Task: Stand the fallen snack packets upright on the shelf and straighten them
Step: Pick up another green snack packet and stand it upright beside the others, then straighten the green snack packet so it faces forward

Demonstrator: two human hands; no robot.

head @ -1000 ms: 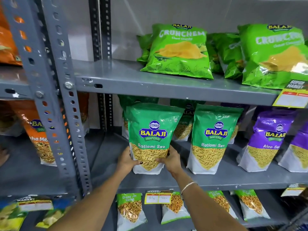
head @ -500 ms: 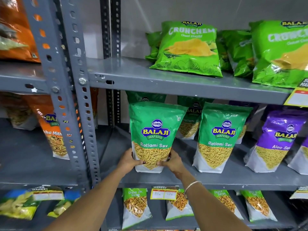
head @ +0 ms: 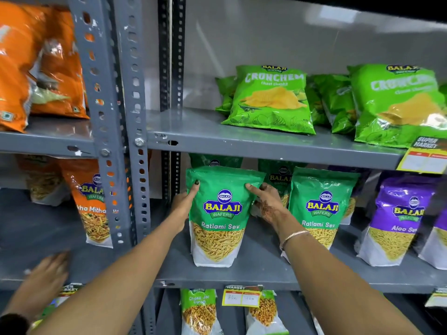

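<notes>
A green Ratlami Sev packet [head: 221, 213] stands upright on the middle shelf [head: 266, 274]. My left hand [head: 185, 203] presses its upper left side, thumb on the front. My right hand [head: 264, 201] holds its upper right edge. A second green Ratlami Sev packet [head: 320, 206] stands upright just right of it. More green packets stand behind, partly hidden. On the top shelf [head: 242, 141] green Crunchem bags [head: 271, 100] lean back at a tilt.
Purple Aloo Sev packets [head: 396, 221] stand at the right. A grey perforated upright [head: 116, 122] divides the bays; orange packets [head: 93, 201] fill the left bay. Another person's hand [head: 46, 276] reaches in at the lower left. Small packets [head: 198, 310] and a price tag [head: 242, 296] sit below.
Both my hands have slid from the packet's bottom corners up to its upper sides. The view has tilted up. Another person's hand has appeared at the lower left.
</notes>
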